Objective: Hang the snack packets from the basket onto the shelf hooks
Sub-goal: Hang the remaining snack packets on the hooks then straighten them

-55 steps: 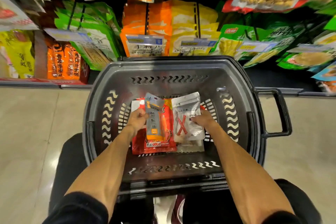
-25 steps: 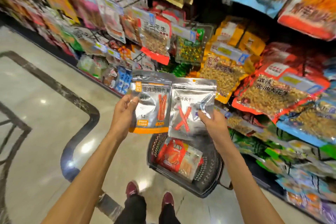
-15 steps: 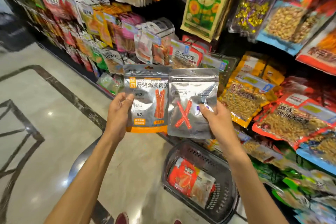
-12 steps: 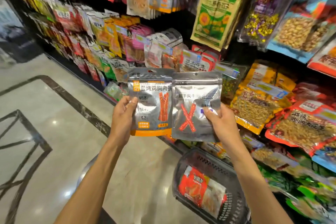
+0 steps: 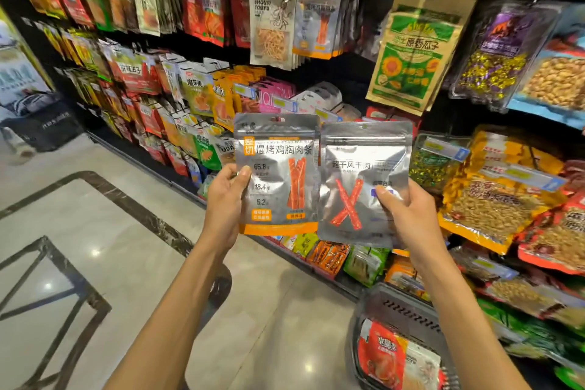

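The left hand (image 5: pixel 225 199) pinches a silver foil packet with an orange bottom band (image 5: pixel 278 174); the right hand (image 5: pixel 408 215) pinches a silver foil packet printed with a red X (image 5: pixel 357 187), both upright before the hanging shelf packets (image 5: pixel 272 22), above the dark plastic basket (image 5: pixel 408 313).

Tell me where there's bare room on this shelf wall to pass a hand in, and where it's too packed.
Open: the dark gap between the hanging silver packets and the sunflower seed bag. Bare floor lies left of the basket. Crowded: the overlapping packets in the left rows and the peanut bags at right.
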`<act>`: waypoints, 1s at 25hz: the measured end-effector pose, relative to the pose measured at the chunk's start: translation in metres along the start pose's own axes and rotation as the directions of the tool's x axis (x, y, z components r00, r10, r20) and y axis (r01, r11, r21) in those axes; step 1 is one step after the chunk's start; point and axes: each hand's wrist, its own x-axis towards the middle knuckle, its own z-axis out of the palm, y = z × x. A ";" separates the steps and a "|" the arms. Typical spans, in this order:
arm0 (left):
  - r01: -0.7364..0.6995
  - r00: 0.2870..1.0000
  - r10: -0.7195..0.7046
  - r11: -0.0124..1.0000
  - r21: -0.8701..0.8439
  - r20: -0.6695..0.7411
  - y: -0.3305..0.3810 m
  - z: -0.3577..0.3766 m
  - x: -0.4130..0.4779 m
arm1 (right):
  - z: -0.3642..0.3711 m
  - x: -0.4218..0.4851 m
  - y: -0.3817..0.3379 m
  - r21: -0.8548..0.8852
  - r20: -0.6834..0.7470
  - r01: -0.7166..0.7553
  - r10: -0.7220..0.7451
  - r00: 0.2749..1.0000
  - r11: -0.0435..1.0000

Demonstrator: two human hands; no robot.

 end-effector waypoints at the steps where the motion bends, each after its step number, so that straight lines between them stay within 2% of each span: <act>1: -0.002 1.000 0.002 1.000 -0.005 0.009 0.001 -0.003 0.009 | 0.005 0.006 -0.002 0.004 -0.010 0.005 -0.005 1.000 1.000; 9: -0.034 0.992 0.037 0.999 -0.028 0.123 0.012 -0.003 0.113 | 0.038 0.081 -0.020 0.002 -0.097 0.065 -0.065 0.993 0.998; 14: -0.058 0.989 0.057 0.998 0.004 0.139 0.017 0.002 0.196 | 0.056 0.140 -0.023 -0.037 -0.196 0.081 -0.087 0.977 0.996; 17: -0.092 0.979 0.087 0.996 0.016 0.185 0.022 0.014 0.230 | 0.066 0.169 -0.031 -0.029 -0.208 0.095 -0.099 0.973 0.995; 25: -0.108 0.977 0.103 0.994 0.014 0.189 0.031 0.034 0.318 | 0.087 0.228 -0.051 -0.058 -0.241 0.154 -0.163 0.957 0.986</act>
